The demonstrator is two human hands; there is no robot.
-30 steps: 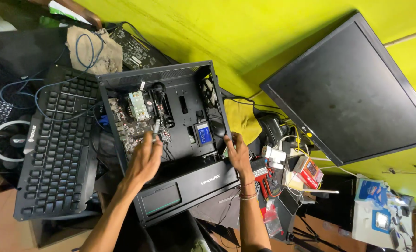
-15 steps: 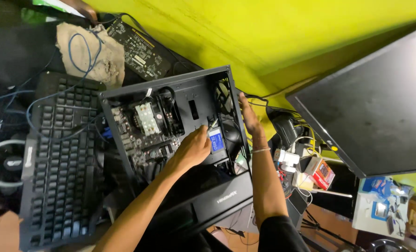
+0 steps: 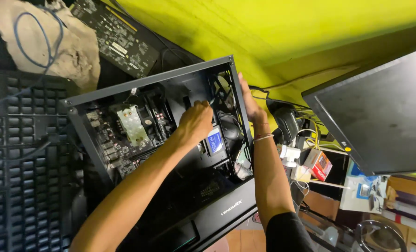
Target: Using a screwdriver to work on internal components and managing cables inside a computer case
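Far left, a black keyboard (image 3: 23, 163) is laid flat on the bench, with a dirty cloth (image 3: 54, 42) and a loose blue cable (image 3: 30, 37) above it, and a bare graphics card (image 3: 119, 37) just beside those. In the middle, an open PC case (image 3: 147, 154) is lying on its side, panel off, motherboard and a pale cooler (image 3: 133, 123) exposed.

The left hand (image 3: 196, 122) is reached deep inside, fingers curled loosely near the upper rear corner by the fan; whether anything is pinched there can't be told. The right hand (image 3: 247, 100) is laid flat and open against the outer rear edge of the case, bracing it.

The case looks heavy and stiff, with thin sheet-metal edges that could be sharp, so the frame rails are probably best gripped. The board and cables inside look fragile and shouldn't be pulled on.

To the right, a black monitor (image 3: 380, 116) is tilted over cluttered small boxes.
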